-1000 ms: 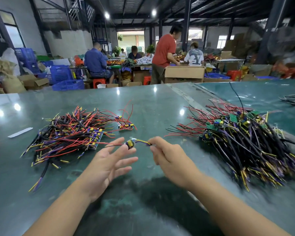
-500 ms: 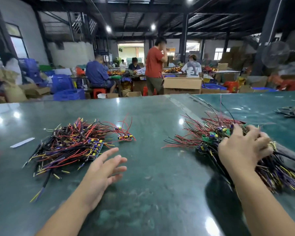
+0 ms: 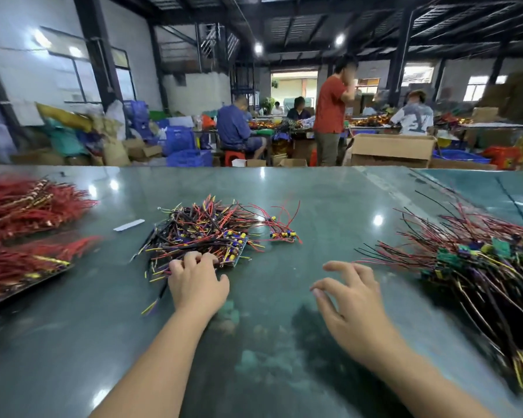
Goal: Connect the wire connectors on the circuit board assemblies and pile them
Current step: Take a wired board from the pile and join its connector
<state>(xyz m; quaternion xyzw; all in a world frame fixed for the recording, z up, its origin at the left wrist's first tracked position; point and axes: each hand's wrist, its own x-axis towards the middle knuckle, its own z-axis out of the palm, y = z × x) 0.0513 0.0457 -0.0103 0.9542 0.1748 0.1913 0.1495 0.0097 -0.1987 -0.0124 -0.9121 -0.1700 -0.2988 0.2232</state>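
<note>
Left hand (image 3: 197,286) has moved onto the near edge of the middle heap of red, black and yellow wired blue circuit boards (image 3: 207,233), fingers curled into the wires. Right hand (image 3: 349,300), a moment ago at the right-hand heap of green-board assemblies (image 3: 480,260), now hovers slack and empty over the dark green table (image 3: 269,357). Judged: fetching the next piece.

Left hand (image 3: 195,285) palm down, fingers curled; right hand (image 3: 349,300) raised, fingers loosely spread, empty.

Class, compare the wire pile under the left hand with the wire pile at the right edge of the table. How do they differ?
The left pile shows blue boards; the right pile shows green ones. The left hand touches the left pile; the right hand hovers clear of the right pile. The right pile spreads wider. Both are tangled wired boards.
</note>
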